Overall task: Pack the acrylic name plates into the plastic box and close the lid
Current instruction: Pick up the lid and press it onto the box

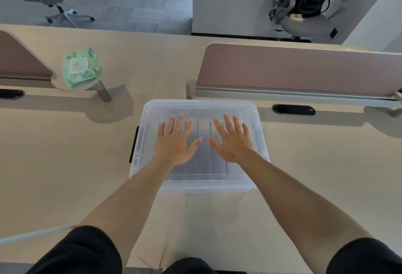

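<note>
A clear plastic box (pixel 150 178) stands on the beige desk in front of me, with its translucent lid (pixel 200 108) lying on top. Through the lid I see several acrylic name plates (pixel 204 163) standing on edge in a row inside. My left hand (pixel 176 141) lies flat on the lid's left half, fingers spread. My right hand (pixel 231 141) lies flat on the right half, fingers spread too. Neither hand holds anything. A black latch (pixel 133 143) shows on the box's left side.
A green wet-wipes pack (pixel 81 67) sits on a small round shelf at the back left. Pink desk dividers (pixel 300 69) stand at the left and right rear. A cable slot (pixel 293 109) lies right of the box. Office chairs stand beyond the desk.
</note>
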